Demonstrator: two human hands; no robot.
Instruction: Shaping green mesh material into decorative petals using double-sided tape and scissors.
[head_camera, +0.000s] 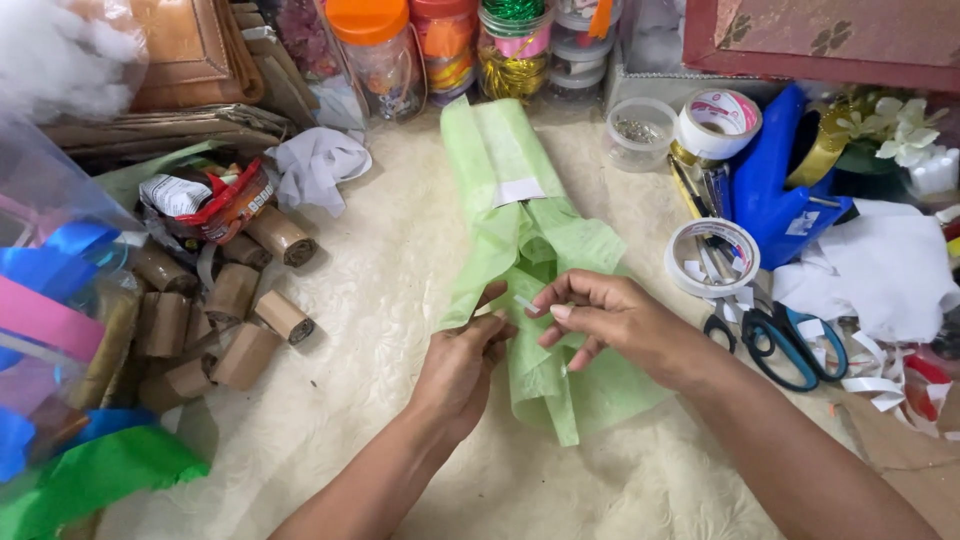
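A long piece of light green tissue-like paper (505, 190) lies on the cream patterned table cover, folded and bunched at its near end. My left hand (462, 365) pinches the gathered green paper at its left edge. My right hand (610, 318) hovers just to the right, holding a small strip of white tape (526, 304) between thumb and fingertips. A white tape piece (520, 190) is stuck across the paper farther up.
Brown cardboard tubes (232, 310) lie at the left beside coloured ribbons (60, 300). Tape rolls (712, 256) (718, 122), blue-handled scissors (775, 335), a blue tool (775, 190) and white scraps (880, 270) sit at the right. Jars (375, 55) line the back.
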